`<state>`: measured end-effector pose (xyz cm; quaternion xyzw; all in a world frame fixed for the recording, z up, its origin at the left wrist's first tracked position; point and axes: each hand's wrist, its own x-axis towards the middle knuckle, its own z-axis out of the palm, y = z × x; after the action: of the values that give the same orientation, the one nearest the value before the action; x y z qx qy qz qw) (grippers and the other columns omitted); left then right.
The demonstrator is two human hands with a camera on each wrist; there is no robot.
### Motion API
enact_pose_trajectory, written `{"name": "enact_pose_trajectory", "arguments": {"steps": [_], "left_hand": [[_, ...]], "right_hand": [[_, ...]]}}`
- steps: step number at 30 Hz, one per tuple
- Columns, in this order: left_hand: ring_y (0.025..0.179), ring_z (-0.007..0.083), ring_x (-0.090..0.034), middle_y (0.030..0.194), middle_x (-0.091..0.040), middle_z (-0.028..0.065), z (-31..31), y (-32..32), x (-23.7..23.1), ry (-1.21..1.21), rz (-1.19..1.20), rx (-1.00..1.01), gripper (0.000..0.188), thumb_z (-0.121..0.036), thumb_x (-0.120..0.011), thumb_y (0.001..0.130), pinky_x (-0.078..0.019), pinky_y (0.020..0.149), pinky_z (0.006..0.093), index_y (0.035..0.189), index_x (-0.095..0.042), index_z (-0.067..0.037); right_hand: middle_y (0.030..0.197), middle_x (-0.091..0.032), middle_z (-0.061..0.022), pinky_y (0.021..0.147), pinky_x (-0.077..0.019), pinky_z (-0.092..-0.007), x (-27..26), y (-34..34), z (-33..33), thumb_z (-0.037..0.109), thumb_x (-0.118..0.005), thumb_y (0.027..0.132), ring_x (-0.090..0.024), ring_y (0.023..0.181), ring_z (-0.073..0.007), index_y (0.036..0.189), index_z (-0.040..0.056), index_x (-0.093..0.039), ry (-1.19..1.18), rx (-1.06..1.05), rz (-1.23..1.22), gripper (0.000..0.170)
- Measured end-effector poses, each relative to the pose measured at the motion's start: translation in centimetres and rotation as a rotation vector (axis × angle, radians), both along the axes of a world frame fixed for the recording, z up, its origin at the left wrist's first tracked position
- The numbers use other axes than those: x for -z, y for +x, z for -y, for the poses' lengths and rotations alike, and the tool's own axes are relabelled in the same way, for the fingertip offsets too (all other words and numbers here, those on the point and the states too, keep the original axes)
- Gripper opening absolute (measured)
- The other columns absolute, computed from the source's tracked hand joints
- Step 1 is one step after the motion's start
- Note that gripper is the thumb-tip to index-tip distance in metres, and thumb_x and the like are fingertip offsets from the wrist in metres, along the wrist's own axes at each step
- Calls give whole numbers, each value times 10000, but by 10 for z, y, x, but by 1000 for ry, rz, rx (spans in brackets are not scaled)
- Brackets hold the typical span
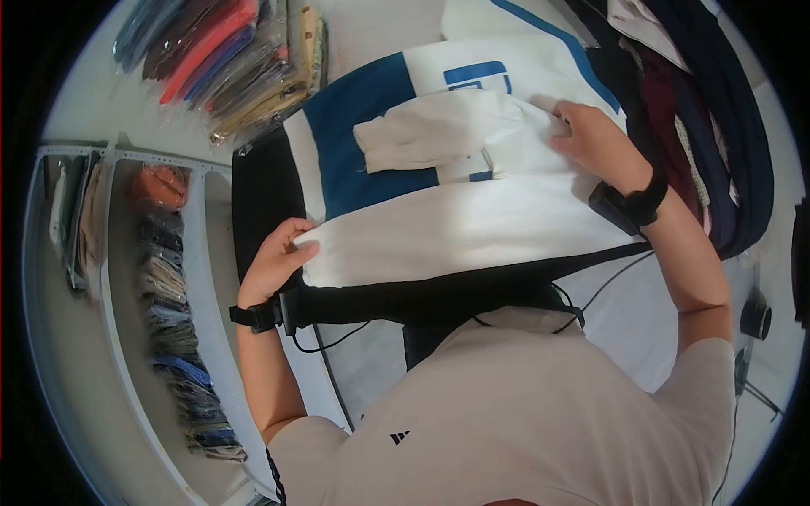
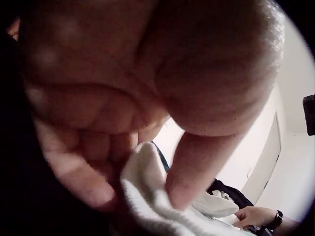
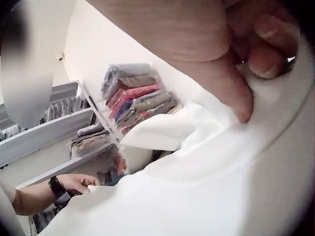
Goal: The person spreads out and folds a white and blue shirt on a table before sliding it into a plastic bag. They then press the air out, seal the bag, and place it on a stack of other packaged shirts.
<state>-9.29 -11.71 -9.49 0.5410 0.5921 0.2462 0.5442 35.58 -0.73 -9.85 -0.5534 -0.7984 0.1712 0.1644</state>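
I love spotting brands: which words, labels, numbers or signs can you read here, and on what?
No words or numbers are readable.
Beige T-shirt: small dark slanted-bar logo, no readable letters.
White-and-blue top: blue blocky print, partly covered by a sleeve, unreadable.
Bagged clothes: any labels too small or blurred.

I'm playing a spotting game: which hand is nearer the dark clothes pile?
Right. The right hand is beside the dark clothes pile, gripping the white garment; the left hand pinches the garment's opposite side, farther away.
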Motion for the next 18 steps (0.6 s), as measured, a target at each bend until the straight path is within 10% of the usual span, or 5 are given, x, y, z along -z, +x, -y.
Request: {"name": "enact_pose_trajectory", "arguments": {"steps": [8, 13, 18], "left_hand": [[765, 77, -527, 843, -577, 20, 12, 12, 11, 112, 19, -207, 237, -65, -585, 871, -418, 709, 211, 1078, -486, -5], [857, 96, -530, 964, -568, 49, 33, 12, 3, 140, -43, -390, 406, -99, -585, 881, -421, 752, 221, 1247, -427, -21], [953, 160, -537, 1079, -556, 59, 38, 36, -44, 488, -563, -256, 321, -57, -595, 835, -420, 832, 268, 1152, -544, -51]], "right_hand": [[756, -588, -216, 648, -463, -346, -7, 17, 9, 127, -638, 769, -586, 680, -342, 878, -43, -594, -18, 297, -230, 207], [1025, -611, -115, 723, -466, -274, -25, 51, 50, 112, -621, 835, -584, 797, -143, 1148, 5, -539, -81, 272, -238, 341], [899, -618, -11, 740, -418, -204, -9, 104, 93, 43, -581, 858, -542, 804, -76, 1009, 17, -610, -79, 286, -442, 156]]}}
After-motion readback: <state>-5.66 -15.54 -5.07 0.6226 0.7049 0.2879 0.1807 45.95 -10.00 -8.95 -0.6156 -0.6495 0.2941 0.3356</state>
